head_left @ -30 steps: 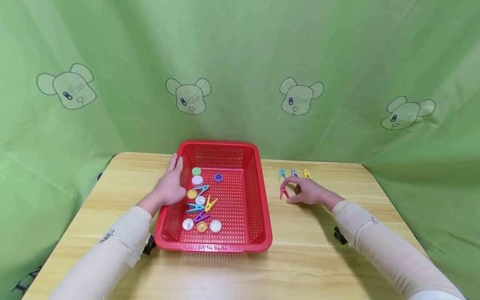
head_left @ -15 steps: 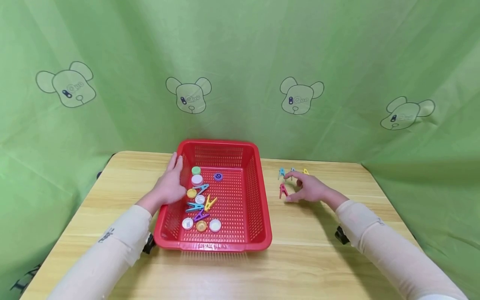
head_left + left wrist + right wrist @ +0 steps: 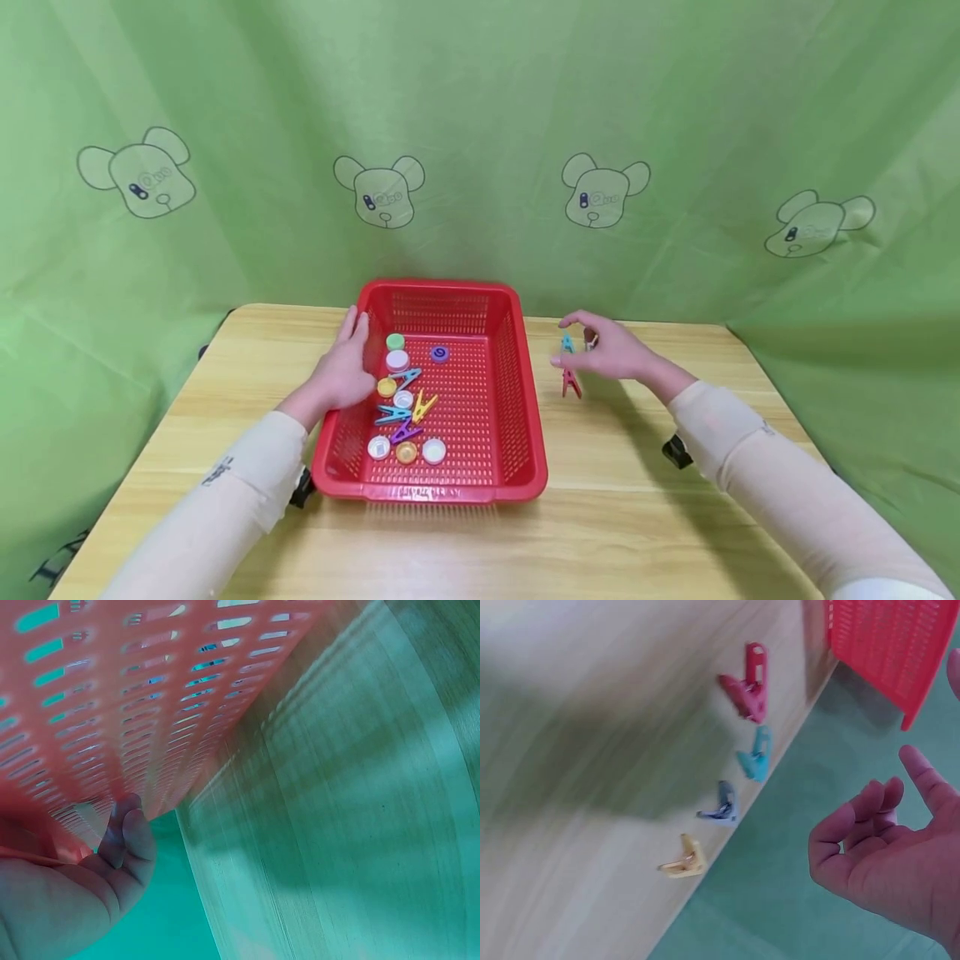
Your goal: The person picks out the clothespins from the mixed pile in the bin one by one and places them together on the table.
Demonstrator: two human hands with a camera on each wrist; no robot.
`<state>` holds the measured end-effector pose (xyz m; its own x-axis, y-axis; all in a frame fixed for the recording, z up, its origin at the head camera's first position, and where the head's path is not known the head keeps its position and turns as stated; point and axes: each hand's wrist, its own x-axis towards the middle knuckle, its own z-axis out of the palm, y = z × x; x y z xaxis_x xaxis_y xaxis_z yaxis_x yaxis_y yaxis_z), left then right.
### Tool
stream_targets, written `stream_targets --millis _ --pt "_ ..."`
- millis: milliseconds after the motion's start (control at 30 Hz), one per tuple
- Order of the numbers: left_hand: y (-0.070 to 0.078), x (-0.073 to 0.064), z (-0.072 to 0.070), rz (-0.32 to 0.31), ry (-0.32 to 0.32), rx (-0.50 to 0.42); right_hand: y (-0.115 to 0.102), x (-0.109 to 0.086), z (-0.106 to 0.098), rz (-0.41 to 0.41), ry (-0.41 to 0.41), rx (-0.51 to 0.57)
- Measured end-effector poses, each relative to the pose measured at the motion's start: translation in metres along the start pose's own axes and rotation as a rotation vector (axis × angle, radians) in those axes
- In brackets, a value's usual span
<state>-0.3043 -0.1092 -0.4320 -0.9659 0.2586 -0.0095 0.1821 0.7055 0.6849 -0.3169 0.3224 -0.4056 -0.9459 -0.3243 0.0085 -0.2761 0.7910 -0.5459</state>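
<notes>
My left hand (image 3: pixel 343 377) grips the left side of a red plastic basket (image 3: pixel 531 417); in the left wrist view its fingers (image 3: pixel 136 832) curl against the outer wall. My right hand (image 3: pixel 611 348) hovers over the table's right side, thumb and index finger spread with nothing between them. Under and around it lie a red clothespin (image 3: pixel 571 383), a light blue clothespin (image 3: pixel 567 342) and a dark blue clothespin (image 3: pixel 721 805). A yellow clothespin (image 3: pixel 685 859) shows in the right wrist view but is hidden behind the hand in the head view.
Inside the basket are several bottle caps, among them a white one (image 3: pixel 433 452) and a purple one (image 3: pixel 439 354), plus several clothespins such as a yellow one (image 3: pixel 423 406). A green curtain (image 3: pixel 480 125) hangs right behind the wooden table (image 3: pixel 630 517).
My right hand has moved up and away from the red clothespin, over the light blue one, with fingers spread wider. The red clothespin stays on the table. My left hand keeps its place.
</notes>
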Motion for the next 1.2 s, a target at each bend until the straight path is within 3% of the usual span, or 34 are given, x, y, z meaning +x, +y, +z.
stream_targets --millis 300,1200 --pt "-0.001 -0.001 0.001 0.006 0.004 0.017 -0.034 0.015 -0.001 0.009 0.028 -0.023" --pt "0.002 0.000 -0.002 0.006 0.003 0.021 -0.129 0.063 0.015 -0.003 0.045 0.042"
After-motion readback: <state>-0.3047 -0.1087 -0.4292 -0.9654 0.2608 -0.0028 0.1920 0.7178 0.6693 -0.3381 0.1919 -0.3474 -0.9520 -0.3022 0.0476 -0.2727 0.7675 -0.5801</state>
